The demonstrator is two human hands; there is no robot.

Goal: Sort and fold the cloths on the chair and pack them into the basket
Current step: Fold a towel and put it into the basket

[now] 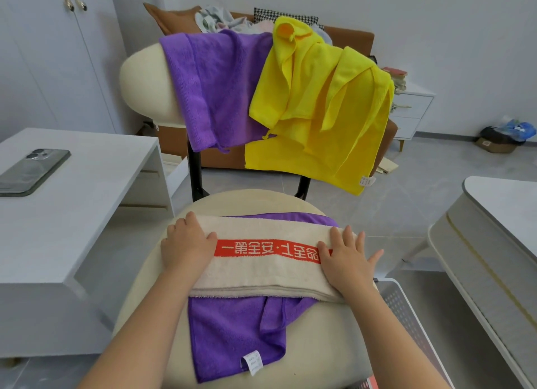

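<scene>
A beige towel with a red printed band lies folded into a long strip across the cream chair seat. Under it lies a purple cloth with a white tag. My left hand rests flat on the towel's left end, and my right hand presses flat on its right end with fingers spread. Over the chair back hang another purple cloth and yellow cloths. A white perforated basket stands to the right of the seat, partly hidden by my right arm.
A white table at the left carries a phone. A grey-white table stands at the right. Behind the chair is a brown sofa with a pile of clothes, and a white drawer unit.
</scene>
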